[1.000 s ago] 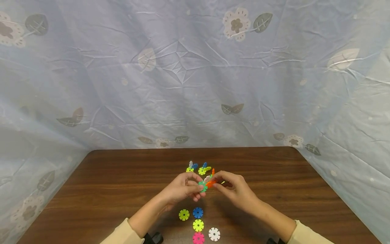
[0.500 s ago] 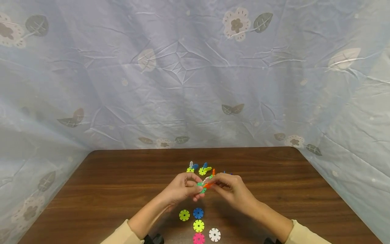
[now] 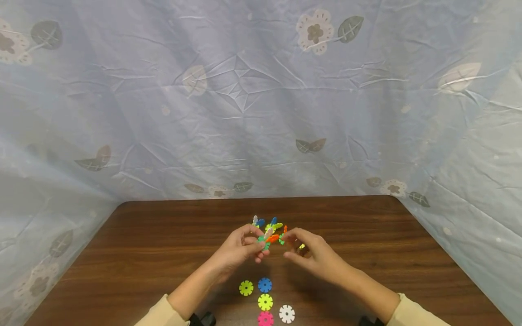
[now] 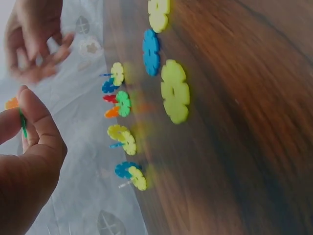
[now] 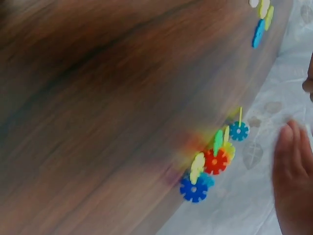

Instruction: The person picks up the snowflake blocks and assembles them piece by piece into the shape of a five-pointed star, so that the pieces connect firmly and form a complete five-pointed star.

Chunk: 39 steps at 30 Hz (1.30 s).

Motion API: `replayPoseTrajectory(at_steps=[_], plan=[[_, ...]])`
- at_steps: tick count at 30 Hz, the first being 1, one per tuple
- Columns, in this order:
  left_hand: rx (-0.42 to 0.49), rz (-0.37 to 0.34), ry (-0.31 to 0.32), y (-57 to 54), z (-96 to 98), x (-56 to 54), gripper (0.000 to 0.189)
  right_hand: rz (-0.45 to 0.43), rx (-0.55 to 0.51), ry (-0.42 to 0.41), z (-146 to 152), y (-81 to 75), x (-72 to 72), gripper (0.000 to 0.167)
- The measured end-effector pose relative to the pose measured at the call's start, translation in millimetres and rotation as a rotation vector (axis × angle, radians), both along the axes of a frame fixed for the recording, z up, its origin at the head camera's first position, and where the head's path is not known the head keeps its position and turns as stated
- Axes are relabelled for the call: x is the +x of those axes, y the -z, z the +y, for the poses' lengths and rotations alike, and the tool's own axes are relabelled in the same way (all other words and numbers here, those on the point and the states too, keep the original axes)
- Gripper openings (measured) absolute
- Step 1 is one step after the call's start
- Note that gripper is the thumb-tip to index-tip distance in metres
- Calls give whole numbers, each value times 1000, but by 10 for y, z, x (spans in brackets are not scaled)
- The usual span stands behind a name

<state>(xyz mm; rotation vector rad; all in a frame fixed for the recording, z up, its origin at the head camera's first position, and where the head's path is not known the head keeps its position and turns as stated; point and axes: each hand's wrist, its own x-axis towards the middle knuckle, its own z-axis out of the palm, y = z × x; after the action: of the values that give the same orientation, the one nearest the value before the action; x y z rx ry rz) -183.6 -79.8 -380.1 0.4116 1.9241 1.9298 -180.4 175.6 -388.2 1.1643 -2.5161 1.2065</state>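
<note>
Head view: table [image 3: 155, 244] dark, wood-grained; creased cloth [image 3: 244, 122] behind, printed with flowers and leaves. Flat, round, notched discs [image 3: 265, 302] lie loose at bottom centre: two yellowish, one blue, one pink, one white. Left hand [image 3: 239, 246], near centre, pinches a joined piece [image 3: 272, 238] of green, orange and pale discs. Right hand [image 3: 316, 254], just right of it: fingers bent, thumb well apart, grasping nothing.

Left wrist view: thumb and finger grip the piece at left edge; four joined clusters [image 4: 123, 104] left of centre.

Right wrist view: right hand blurred, lower right; clusters lower centre.
</note>
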Motion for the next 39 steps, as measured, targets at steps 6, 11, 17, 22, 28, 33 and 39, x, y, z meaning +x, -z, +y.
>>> replayPoseTrajectory(at_steps=[6,11,17,22,28,33,39], plan=[[-3,-13,-6,18,-61,1,32,-271,287,-265,109,73,95,35],[-1,-28,-2,15,-52,8,31,-363,409,-331,83,161,210,37],[1,-31,6,-5,-28,15,29,-299,443,-337,45,204,258,30],[4,-33,1,-9,-28,26,27,-294,437,-309,42,219,249,26],[14,-30,5,6,-36,30,28,-285,332,-286,46,245,217,26],[10,-30,5,28,-40,25,28,-354,99,-220,98,219,115,26],[-8,-23,1,45,-30,30,27,-360,-193,-71,142,76,-15,32]])
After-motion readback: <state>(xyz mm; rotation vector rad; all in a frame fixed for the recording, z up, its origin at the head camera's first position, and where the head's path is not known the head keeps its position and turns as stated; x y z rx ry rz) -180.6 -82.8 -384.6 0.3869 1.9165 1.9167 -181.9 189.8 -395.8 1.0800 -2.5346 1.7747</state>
